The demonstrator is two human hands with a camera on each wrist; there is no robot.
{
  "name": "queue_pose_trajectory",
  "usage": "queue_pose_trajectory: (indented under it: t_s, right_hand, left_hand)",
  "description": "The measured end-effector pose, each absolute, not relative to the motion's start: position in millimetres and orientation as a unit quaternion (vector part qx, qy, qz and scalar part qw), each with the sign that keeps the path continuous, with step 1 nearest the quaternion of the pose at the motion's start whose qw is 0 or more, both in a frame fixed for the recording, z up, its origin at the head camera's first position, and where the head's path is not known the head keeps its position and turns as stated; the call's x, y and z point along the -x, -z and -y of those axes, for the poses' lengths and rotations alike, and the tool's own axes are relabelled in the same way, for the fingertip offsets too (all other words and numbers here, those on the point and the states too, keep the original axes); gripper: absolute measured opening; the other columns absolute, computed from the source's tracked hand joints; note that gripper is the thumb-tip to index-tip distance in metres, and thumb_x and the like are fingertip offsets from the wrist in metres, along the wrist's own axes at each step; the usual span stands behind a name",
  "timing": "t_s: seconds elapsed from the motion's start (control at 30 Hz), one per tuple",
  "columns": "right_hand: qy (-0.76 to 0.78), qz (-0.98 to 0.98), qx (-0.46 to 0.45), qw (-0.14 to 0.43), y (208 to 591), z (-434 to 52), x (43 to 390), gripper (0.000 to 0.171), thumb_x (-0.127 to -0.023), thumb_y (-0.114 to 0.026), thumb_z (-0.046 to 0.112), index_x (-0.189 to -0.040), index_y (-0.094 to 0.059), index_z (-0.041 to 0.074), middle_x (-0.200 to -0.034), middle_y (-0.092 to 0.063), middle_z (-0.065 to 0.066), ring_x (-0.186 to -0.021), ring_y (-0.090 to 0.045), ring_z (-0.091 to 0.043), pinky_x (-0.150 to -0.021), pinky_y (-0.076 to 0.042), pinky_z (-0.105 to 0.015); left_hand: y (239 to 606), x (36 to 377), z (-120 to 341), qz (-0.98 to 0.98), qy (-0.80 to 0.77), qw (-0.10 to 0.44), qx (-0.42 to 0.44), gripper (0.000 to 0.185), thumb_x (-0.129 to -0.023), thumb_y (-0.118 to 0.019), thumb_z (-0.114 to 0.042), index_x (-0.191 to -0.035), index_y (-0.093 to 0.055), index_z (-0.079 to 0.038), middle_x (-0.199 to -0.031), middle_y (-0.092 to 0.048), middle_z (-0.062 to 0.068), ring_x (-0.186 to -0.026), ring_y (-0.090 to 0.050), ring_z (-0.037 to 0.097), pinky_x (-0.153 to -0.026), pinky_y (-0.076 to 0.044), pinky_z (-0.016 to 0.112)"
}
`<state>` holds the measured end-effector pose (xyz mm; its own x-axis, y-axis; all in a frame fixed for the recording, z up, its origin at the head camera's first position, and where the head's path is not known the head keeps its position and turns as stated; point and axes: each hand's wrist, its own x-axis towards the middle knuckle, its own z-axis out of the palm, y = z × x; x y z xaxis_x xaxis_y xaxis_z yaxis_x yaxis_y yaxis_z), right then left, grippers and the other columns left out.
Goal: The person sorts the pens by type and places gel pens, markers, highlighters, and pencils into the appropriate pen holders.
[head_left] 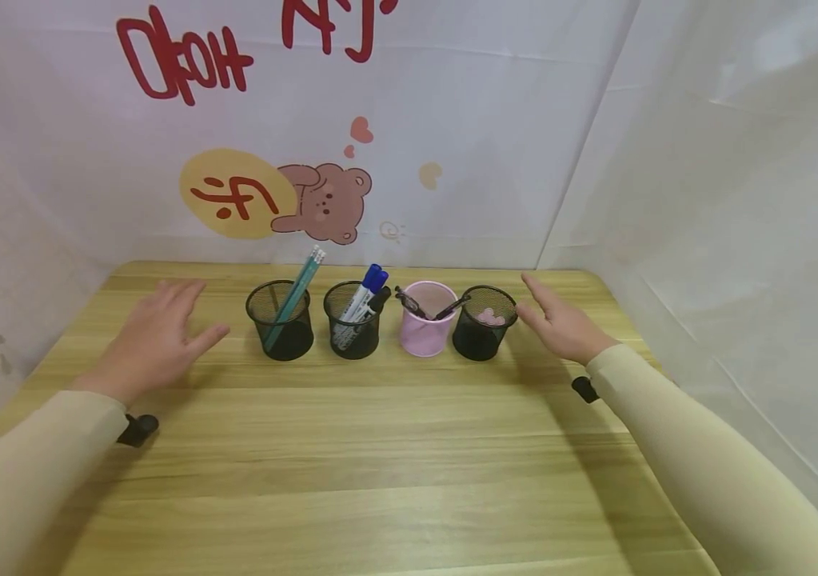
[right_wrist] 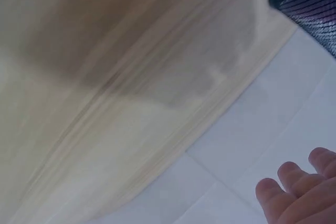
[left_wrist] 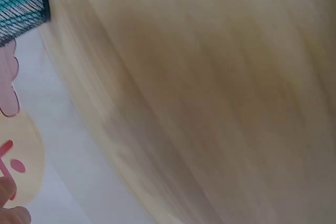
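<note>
A light wooden desk [head_left: 380,464] stands in front of a white cloth wall with a brown cartoon bear [head_left: 325,202] and red letters on it. Four cups stand in a row near the back of the desk. From the left there is a black mesh cup with green pencils [head_left: 281,320], then a black mesh cup with blue-capped markers [head_left: 354,320], then a pink round cup with dark pens [head_left: 426,318], then a black mesh cup with a pink thing inside [head_left: 484,322]. The cups stand close together, and the pink cup looks like it touches the last black one.

The left hand [head_left: 153,340] is at the left end of the row, near the cup with green pencils but not touching it. Its fingers are straight and spread wide, and it holds nothing. The right hand [head_left: 560,324] is at the right end of the row, just beside the black mesh cup with the pink thing. Its fingers are straight too, and it holds nothing. I cannot tell if it touches that cup.

Nothing stands between the hands and the cups. Both arms wear long cream sleeves [head_left: 704,464]. The wrist views are blurry and show only desk wood, a bit of mesh cup and some fingertips [right_wrist: 294,182]
</note>
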<state>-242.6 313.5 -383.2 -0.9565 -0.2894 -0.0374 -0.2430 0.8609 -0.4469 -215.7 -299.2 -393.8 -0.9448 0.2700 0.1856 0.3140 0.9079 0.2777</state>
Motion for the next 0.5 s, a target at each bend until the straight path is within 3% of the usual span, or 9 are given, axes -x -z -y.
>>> queue_pose_trajectory:
  t_s: [0.23, 0.5]
  right_hand:
    - [0.197, -0.971, 0.128, 0.043, 386, -334, 244, 0.081, -0.111, -0.031, 0.059, -0.170, -0.008, 0.008, -0.177, -0.008, -0.020, -0.163, -0.009, -0.044, -0.131, -0.012, -0.063]
    - [0.151, -0.981, 0.114, 0.037, 390, -345, 239, 0.084, -0.110, -0.038, 0.060, -0.168, -0.018, 0.004, -0.174, -0.009, -0.028, -0.160, -0.005, -0.055, -0.129, -0.010, -0.069]
  left_hand:
    - [396, 219, 311, 0.981, 0.122, 0.054, 0.143, 0.090, -0.106, -0.053, -0.055, -0.162, -0.023, 0.008, -0.162, -0.027, 0.040, -0.149, -0.017, 0.066, -0.121, -0.015, 0.078]
    - [399, 223, 317, 0.985, 0.098, 0.034, 0.137, 0.093, -0.106, -0.050, -0.060, -0.165, -0.017, 0.005, -0.163, -0.023, 0.041, -0.148, -0.012, 0.070, -0.119, -0.014, 0.080]
